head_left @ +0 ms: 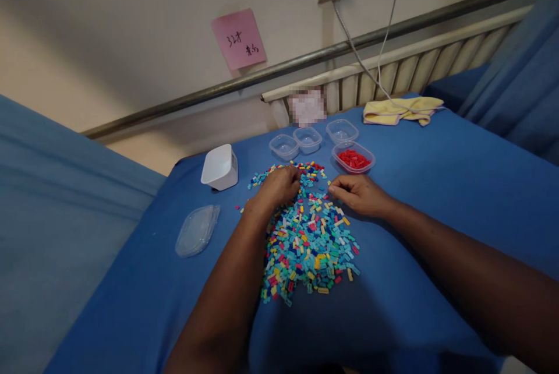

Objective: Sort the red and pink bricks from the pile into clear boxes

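A wide heap of small plastic pieces [310,240] in turquoise, yellow, pink, dark blue, green and red spreads over the blue cloth. My left hand [282,184] rests on the far part of the heap with its fingers curled down; whatever they grip is hidden. At the heap's right edge, my right hand [360,193] is closed, thumb and forefinger together beside a few loose pieces. What is in that pinch is too small to make out. Just behind my right hand stands a clear tub of red pieces [353,159].
Three clear tubs [285,147] without pieces stand behind the heap. A white container [219,168] and stacked clear lids [197,231] lie to the left. A yellow cloth [402,110] and a cable [358,59] are at the back right, near the radiator [393,74].
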The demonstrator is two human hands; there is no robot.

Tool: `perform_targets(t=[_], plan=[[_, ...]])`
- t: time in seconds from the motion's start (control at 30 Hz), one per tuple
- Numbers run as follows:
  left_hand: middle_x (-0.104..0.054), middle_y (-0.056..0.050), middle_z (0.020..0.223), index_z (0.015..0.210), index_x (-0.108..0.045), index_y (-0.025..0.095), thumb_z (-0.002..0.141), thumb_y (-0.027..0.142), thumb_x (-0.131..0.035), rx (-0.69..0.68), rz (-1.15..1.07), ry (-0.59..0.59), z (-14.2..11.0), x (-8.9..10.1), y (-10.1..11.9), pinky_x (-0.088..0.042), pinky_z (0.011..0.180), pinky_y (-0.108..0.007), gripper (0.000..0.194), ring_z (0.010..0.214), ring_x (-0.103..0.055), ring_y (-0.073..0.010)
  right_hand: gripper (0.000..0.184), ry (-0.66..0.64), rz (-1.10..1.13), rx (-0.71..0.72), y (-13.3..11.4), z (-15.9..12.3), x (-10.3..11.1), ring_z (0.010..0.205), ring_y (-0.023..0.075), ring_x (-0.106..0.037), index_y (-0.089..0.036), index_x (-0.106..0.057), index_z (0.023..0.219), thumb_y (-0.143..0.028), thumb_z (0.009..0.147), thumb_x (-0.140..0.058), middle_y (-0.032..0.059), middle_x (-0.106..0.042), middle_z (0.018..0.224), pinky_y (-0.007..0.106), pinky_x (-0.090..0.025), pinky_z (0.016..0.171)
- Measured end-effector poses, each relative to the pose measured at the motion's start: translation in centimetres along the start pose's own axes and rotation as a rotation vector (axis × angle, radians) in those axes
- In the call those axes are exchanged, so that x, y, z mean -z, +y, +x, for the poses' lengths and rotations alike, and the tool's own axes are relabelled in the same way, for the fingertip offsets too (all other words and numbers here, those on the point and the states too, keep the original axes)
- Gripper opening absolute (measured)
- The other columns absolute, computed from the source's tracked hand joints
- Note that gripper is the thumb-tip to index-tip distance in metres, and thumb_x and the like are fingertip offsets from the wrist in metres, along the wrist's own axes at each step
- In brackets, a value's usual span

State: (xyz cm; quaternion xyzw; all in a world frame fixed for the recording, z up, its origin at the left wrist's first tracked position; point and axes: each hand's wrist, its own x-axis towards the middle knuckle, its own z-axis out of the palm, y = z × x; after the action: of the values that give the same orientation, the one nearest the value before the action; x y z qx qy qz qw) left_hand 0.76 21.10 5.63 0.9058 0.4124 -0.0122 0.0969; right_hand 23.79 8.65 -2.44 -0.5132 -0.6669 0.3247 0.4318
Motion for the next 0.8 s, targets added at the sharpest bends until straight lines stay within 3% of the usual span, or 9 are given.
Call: perform_targets(t=[0.23, 0.5, 0.8], plan=[[-0.079, -0.012, 0.093, 0.091, -0.078, 0.019, 0.092, 0.028, -0.063, 0.141, 0.163, -0.111, 2.3, 0.5, 0.5, -0.037, 0.064, -0.033, 0.017, 0.077, -0.068, -0.0234, 0.033, -0.003, 0.026, 0.001, 0.3, 0.0, 0.0, 0.071, 0.018, -0.062, -0.023, -0.075, 0.09, -0.049, 0.105, -0.062, 0.0014, -0.074, 0.081, 0.032, -0.046, 0.065], [-0.082, -0.011, 0.106, 0.104, -0.085, 0.02, 0.093, 0.028, -0.062, 0.072, 0.214, -0.178, 1.5, 1.4, 1.4, -0.044, 0.07, -0.032, 0.027, 0.087, -0.072, -0.0245, 0.034, -0.006, -0.002, 0.016, 0.0, 0.0, 0.0, 0.07, 0.0177, -0.062, -0.022, -0.075, 0.089, -0.048, 0.105, -0.06, 0.0015, -0.074, 0.08, 0.031, -0.045, 0.065], [-0.082, -0.012, 0.101, 0.096, -0.085, 0.018, 0.093, 0.027, -0.061, 0.07, 0.244, -0.198, 1.4, 1.7, 1.9, -0.043, 0.067, -0.031, 0.026, 0.081, -0.072, -0.0236, 0.033, 0.003, 0.001, 0.01, 0.1, 0.0, 0.1, 0.068, 0.0173, -0.061, -0.022, -0.074, 0.087, -0.047, 0.105, -0.061, 0.0016, -0.074, 0.079, 0.031, -0.044, 0.063]])
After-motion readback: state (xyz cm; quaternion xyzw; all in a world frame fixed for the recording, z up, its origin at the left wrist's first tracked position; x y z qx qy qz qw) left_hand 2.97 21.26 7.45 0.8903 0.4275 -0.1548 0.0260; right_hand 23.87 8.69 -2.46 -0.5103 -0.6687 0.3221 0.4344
